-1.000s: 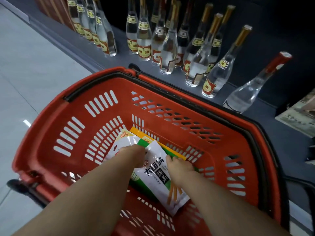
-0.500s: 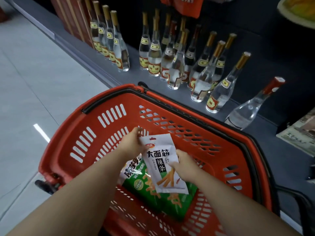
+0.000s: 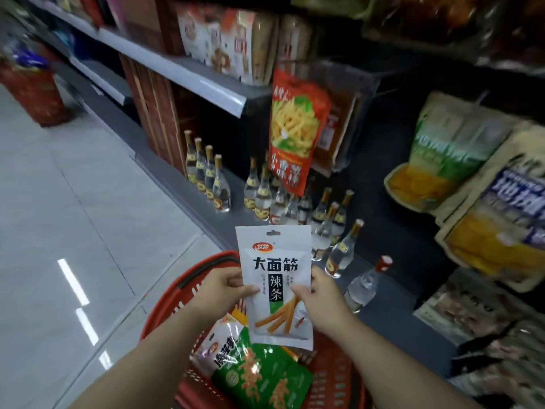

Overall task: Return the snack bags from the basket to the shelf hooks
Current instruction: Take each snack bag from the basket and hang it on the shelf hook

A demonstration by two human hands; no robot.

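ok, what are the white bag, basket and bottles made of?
White bag: glossy plastic film, it seems; sheen and a punched hang hole. Basket: red moulded plastic with slotted walls. Bottles: clear glass by the look, though plastic can't be ruled out.

Open air above the red basket (image 3: 165, 302) up to the shelf. Ahead: bottle row (image 3: 295, 202) low, hanging orange bag (image 3: 295, 131) centre, hanging yellow-green bags (image 3: 451, 160) crowd right. Left aisle floor (image 3: 73, 231) open.

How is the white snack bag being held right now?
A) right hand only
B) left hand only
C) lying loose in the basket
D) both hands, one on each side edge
D: the left hand and right hand pinch opposite edges of the white snack bag, raised above the red basket.
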